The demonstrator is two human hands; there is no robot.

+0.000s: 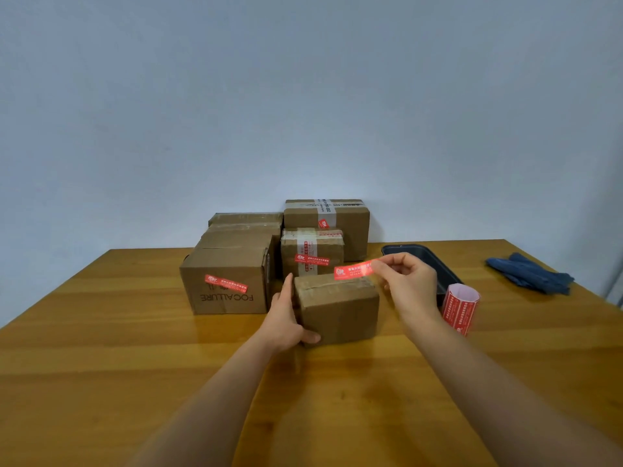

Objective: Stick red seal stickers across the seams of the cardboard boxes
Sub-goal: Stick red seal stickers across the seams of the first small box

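A small taped cardboard box [340, 310] stands on the wooden table [135, 348] in front of me. My left hand [285, 318] holds its left side, thumb curled round the front lower corner. My right hand [409, 281] pinches one end of a red seal sticker [354, 270] and holds it flat just above the box's top right edge. A roll of red stickers [460, 306] stands to the right of the box. Behind are several more boxes: the FOCALLURE box [226, 284], a middle box [312, 254] and a back box [327, 219] each carry a red sticker.
A dark tray [421, 256] lies behind my right hand, partly hidden by it. A folded blue cloth [532, 273] lies at the far right near the table's edge. A plain wall rises behind the table.
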